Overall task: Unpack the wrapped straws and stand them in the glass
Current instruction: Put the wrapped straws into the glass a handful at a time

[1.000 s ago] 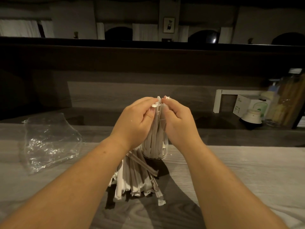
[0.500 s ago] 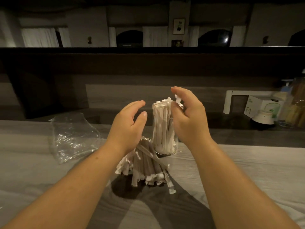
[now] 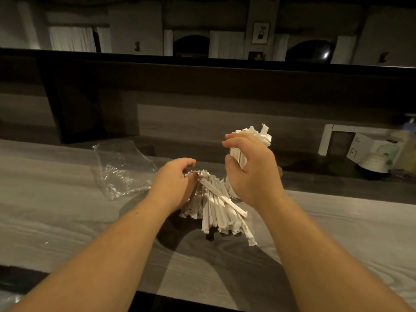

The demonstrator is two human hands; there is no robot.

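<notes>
A pile of paper-wrapped straws lies fanned on the grey wooden counter. My left hand reaches down onto the pile's far left end, fingers curled around the top straws. Behind the pile stands a glass, mostly hidden by my right hand. A bundle of wrapped straws stands upright in the glass, their torn paper tips showing above my fingers. My right hand hovers beside the bundle with relaxed, spread fingers and holds nothing that I can see.
A crumpled clear plastic bag lies on the counter to the left. At the far right on a lower dark shelf stand a white box, a small white pot and bottles. A dark raised ledge runs behind.
Both hands have let go of the straw tips above the glass. My left hand has dropped onto the pile on the counter. My right hand has opened beside the standing bundle.
</notes>
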